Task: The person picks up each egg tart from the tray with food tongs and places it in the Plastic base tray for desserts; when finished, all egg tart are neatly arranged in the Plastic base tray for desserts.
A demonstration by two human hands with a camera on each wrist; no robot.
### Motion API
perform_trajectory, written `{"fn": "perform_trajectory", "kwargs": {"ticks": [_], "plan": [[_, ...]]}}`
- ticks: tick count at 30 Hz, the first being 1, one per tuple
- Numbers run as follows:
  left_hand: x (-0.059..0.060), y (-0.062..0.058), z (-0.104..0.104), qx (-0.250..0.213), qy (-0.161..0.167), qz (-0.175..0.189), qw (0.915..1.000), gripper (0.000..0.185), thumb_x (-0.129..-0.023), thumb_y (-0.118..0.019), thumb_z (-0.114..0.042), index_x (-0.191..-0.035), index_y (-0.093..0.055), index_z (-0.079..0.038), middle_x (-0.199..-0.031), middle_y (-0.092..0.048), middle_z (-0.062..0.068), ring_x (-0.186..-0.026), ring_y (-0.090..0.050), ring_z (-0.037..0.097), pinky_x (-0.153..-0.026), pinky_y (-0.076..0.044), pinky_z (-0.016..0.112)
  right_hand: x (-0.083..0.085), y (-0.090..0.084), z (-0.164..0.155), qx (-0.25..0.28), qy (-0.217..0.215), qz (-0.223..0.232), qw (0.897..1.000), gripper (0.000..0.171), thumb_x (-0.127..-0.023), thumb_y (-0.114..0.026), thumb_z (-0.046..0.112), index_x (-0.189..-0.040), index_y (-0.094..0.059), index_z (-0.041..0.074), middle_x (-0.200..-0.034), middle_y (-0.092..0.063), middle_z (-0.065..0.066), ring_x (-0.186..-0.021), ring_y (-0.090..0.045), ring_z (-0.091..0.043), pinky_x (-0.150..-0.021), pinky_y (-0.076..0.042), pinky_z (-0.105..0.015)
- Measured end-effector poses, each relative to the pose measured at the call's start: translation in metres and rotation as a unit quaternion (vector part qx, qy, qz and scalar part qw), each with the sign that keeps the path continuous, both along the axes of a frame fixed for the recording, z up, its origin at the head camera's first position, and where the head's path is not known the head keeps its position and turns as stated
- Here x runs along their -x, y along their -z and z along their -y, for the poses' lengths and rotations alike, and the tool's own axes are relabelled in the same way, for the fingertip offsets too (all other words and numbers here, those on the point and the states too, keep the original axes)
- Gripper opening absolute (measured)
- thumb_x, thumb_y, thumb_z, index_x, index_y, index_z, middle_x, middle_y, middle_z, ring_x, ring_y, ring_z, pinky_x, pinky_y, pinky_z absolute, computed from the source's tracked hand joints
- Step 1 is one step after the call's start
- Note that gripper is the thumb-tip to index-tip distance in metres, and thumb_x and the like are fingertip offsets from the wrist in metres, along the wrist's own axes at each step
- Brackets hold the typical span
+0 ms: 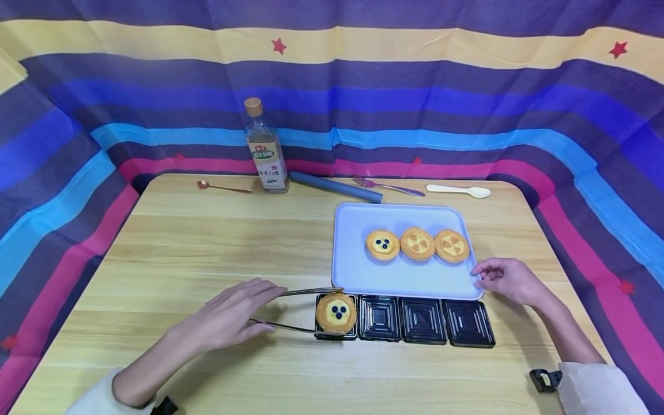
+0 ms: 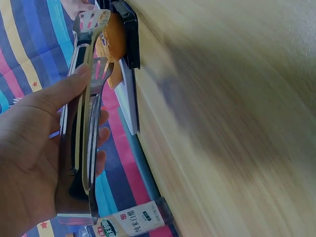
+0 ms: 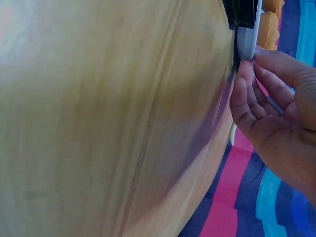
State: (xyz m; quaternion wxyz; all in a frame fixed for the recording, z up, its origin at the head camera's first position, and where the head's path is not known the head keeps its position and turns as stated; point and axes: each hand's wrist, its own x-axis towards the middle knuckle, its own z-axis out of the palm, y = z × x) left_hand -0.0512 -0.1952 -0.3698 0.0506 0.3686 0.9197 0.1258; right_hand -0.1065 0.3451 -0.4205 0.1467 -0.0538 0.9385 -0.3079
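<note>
Head view shows a round yellow tart with three dark blue berries on top (image 1: 336, 312). It has a golden brown crust around its edge. It sits in the left-most cup of a shiny black plastic tray with four square cups (image 1: 422, 321), near the front of the light wooden table (image 1: 207, 242). The other three cups have nothing in them.

The left hand (image 1: 233, 314) holds long silver metal tongs (image 1: 298, 309). Its fingers and thumb curl round the handles. The two arms of the tongs are apart, one on the far side of the tart and one on the near side. Both tips are right at the tart's edge, but I cannot tell if they squeeze it. The tart is to the right of the left hand, at the end of the tongs.

Left wrist view shows the tongs (image 2: 84, 123) in the hand (image 2: 34, 148), with the tart (image 2: 112, 42) between the tips.

The right hand (image 1: 510, 279) pinches the near right corner of a pale blue flat tray (image 1: 363, 271). On that tray lie three more tarts in a row, one with berries (image 1: 383, 244) and two with orange wedge patterns (image 1: 434, 244). This tray is just behind the black one.

At the far edge of the table are a glass bottle with a cork top (image 1: 266, 147), a small gold spoon (image 1: 222, 187), a blue rolling stick (image 1: 335, 187), a metal fork (image 1: 388, 185) and a cream plastic spoon (image 1: 459, 189).
</note>
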Motion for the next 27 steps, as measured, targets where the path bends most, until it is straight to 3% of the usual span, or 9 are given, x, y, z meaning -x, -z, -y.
{"fn": "perform_trajectory", "kwargs": {"ticks": [8,16,27], "plan": [[0.003,-0.002,0.000,-0.003,0.001,0.010,0.9999,0.063,-0.078,-0.075,-0.037,-0.131,-0.055,-0.008,-0.126,-0.061,0.006,-0.117,-0.057,0.024,-0.099,-0.049,0.044,-0.001,0.000,-0.001,0.001,0.003,0.002,1.000,0.025,-0.078,-0.073,0.010,-0.100,-0.068,-0.001,-0.082,-0.065,-0.006,-0.068,-0.054,-0.001,-0.058,-0.049,-0.019],[0.006,-0.008,0.000,-0.011,-0.016,0.046,0.9988,0.068,-0.078,-0.075,-0.038,-0.135,-0.051,-0.011,-0.129,-0.058,0.006,-0.119,-0.055,0.026,-0.098,-0.049,0.046,-0.001,-0.001,0.001,-0.001,0.001,0.003,1.000,0.025,-0.078,-0.073,0.010,-0.100,-0.068,-0.001,-0.083,-0.065,-0.005,-0.069,-0.054,-0.002,-0.058,-0.049,-0.019],[0.023,-0.019,-0.014,-0.040,-0.037,0.052,0.9972,0.071,-0.077,-0.075,-0.041,-0.137,-0.050,-0.014,-0.131,-0.057,0.005,-0.120,-0.055,0.024,-0.098,-0.050,0.044,0.000,-0.001,0.001,0.005,0.006,0.011,1.000,0.025,-0.078,-0.072,0.008,-0.101,-0.068,-0.002,-0.083,-0.064,-0.006,-0.069,-0.054,-0.002,-0.058,-0.049,-0.019]]}}
